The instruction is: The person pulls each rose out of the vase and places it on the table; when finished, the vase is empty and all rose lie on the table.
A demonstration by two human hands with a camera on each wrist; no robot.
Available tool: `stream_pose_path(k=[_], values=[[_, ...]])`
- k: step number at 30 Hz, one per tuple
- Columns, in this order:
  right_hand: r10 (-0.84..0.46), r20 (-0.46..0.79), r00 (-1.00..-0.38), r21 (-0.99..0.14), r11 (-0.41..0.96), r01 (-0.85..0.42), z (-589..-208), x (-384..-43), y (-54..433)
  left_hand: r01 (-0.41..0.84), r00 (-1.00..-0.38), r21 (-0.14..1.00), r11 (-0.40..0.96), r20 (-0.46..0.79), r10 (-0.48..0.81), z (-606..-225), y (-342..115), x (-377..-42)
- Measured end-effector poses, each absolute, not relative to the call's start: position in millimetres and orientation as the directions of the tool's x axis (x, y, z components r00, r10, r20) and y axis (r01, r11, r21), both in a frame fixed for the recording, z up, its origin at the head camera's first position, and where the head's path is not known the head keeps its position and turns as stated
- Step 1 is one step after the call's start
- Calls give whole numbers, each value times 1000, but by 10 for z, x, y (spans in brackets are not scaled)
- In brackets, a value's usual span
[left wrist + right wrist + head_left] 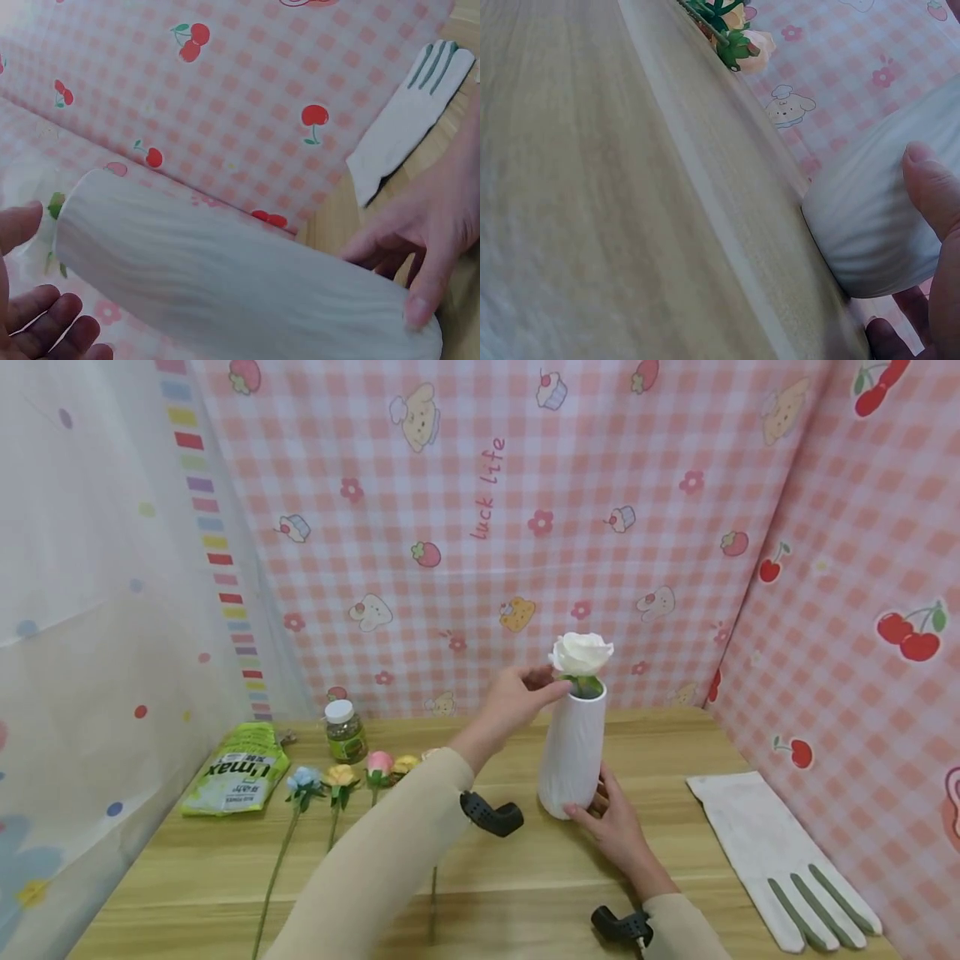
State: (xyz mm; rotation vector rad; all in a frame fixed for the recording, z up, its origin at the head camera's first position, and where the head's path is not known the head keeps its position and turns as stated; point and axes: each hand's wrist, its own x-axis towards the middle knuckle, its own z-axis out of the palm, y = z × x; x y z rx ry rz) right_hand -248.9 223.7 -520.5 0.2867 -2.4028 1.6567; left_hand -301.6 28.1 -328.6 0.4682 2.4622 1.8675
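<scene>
A white rose (581, 653) stands in the mouth of a ribbed white vase (572, 760), with green leaves at the rim. Beside the bloom and rim is my left hand (517, 697); the left wrist view shows its thumb and loosely bent fingers apart, with nothing held between them. Low on the vase, my right hand (617, 827) grips it, the thumb pressed on the near side and the fingers round the other. The vase's base meets the wooden table in the right wrist view.
Artificial flowers lie at the left: a blue one (303, 781), a yellow one (340, 777), a pink one (379, 764) and others partly behind my left sleeve. Behind them are a green bag (236, 772) and a lidded jar (345, 733). White gloves (780, 860) lie at right.
</scene>
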Motion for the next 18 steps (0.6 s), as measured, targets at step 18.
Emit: stream_pose_path(k=[18], values=[[-46, 322, -945, -886, 338, -318, -4940, -2323, 2110, 131, -968, 982, 135, 97, 233, -3320, 627, -3123]])
